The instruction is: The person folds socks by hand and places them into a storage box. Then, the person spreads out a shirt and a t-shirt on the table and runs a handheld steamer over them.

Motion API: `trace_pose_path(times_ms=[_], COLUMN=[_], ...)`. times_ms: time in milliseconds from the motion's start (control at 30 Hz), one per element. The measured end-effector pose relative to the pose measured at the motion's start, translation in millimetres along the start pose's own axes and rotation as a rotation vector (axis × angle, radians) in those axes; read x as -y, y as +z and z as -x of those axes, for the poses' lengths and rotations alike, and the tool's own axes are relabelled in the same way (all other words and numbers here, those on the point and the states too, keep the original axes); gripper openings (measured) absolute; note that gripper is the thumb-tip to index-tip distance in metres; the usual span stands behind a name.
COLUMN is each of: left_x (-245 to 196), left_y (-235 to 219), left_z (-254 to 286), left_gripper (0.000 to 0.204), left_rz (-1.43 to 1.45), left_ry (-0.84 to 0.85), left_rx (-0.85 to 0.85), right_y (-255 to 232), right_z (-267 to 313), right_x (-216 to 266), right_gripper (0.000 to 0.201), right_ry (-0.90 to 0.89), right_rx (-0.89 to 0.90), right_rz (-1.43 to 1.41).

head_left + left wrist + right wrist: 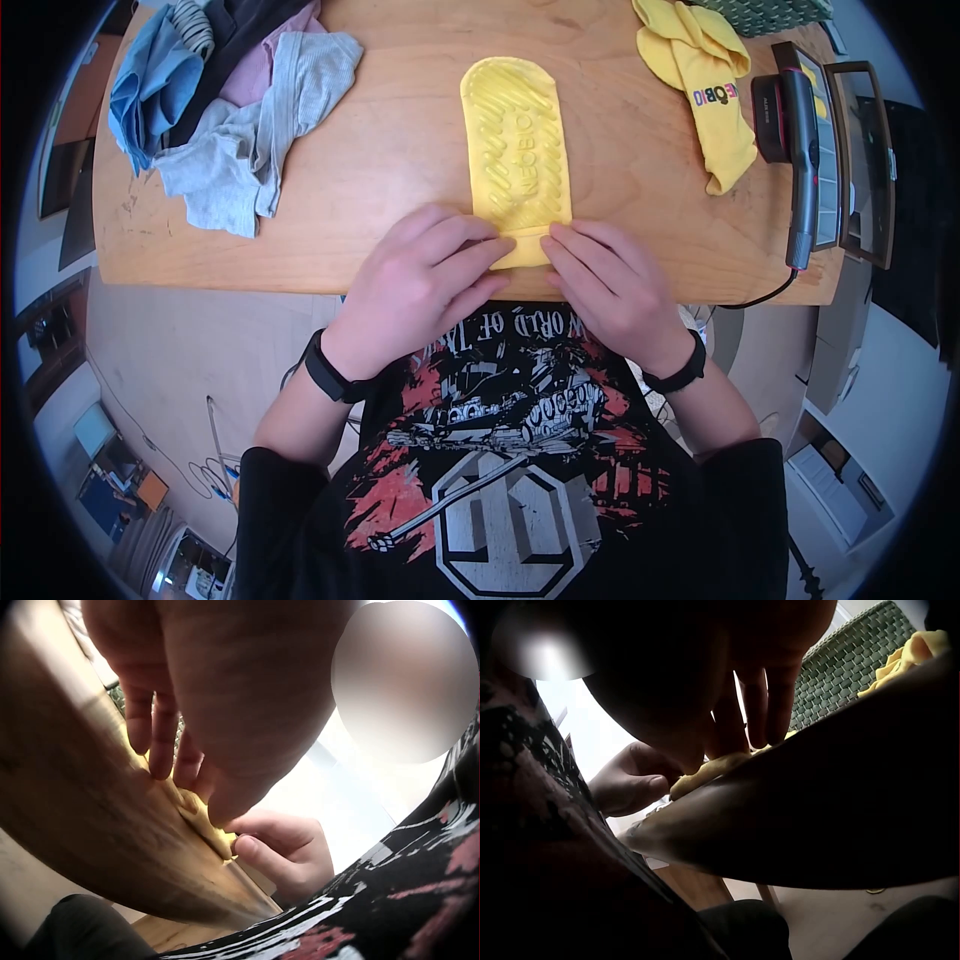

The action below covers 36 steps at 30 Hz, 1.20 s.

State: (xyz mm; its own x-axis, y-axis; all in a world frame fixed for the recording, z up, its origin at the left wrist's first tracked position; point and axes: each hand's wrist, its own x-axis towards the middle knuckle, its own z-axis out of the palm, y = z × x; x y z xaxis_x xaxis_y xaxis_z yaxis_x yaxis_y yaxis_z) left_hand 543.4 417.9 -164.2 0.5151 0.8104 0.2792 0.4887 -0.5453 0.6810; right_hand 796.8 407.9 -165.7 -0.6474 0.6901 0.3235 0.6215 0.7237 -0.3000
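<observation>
A yellow grip sock (pixel 515 140) lies flat on the table, its ridged sole with raised NEOBIO lettering facing up and its toe pointing away from me. The end nearest me is folded over into a band. My left hand (pixel 425 265) pinches the left corner of this band between thumb and fingers. At the right corner, my right hand (pixel 610 280) pinches the same fold. In the left wrist view the sock's folded edge (pixel 202 817) shows as a thick yellow roll beneath the fingertips. The right wrist view shows the rolled edge (pixel 709 772) close to the table's rim.
At the back left is a heap of clothes, with a grey ribbed garment (pixel 290 100) and blue cloth (pixel 150 90). More yellow socks (pixel 715 100) lie at the back right, by a green woven basket (pixel 765 12). A dark-framed device (pixel 808 150) with a cable stands at the right edge.
</observation>
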Motion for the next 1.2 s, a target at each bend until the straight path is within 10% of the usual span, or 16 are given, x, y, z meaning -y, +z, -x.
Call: trace_pose_path(times_ms=[400,567,1200], left_x=[-6,-14,-10], left_y=[4,2,-16], left_z=[9,-1,1], left_gripper=[0.019,0.013,0.045], left_rz=[-0.024,0.147,0.146], left_ry=[0.009,-0.341,-0.185], left_rx=[0.019,0.037,0.171], right_y=[-2,-5,-20], right_z=[9,-11,-12], right_x=[9,17,16], right_gripper=[0.031,0.026,0.033], right_ry=[0.057,0.211,0.229], right_rx=[0.063,0.027,0.145], right_rz=[-0.125,-0.145,-0.312])
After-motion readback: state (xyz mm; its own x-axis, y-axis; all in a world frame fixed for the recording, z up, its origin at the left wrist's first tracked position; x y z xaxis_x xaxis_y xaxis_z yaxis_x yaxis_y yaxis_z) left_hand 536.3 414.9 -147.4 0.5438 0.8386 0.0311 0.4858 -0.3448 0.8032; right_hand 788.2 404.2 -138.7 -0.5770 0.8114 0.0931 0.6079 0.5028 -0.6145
